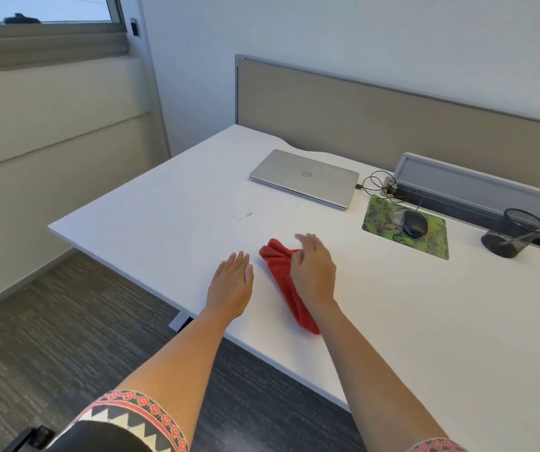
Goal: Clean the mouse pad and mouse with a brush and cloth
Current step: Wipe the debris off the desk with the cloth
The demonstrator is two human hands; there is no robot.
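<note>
A red cloth (283,278) lies bunched in a long strip on the white desk (164,223) near its front edge. My right hand (312,272) rests over the cloth's middle, its fingers stretched forward and blurred. Just left of the cloth, my left hand (231,282) is flat and holds nothing. A black wired mouse (415,223) sits on a green patterned mouse pad (383,216) at the far right, well beyond both hands. A thin grey handle (537,230) sticks out of a black mesh cup (506,238); I cannot tell whether it is the brush.
A shut silver laptop (304,177) lies at the back of the desk, with a coiled cable (376,184) and an open cable tray (477,187) to its right. A beige partition (360,115) backs the desk. Grey carpet (66,337) lies to the left.
</note>
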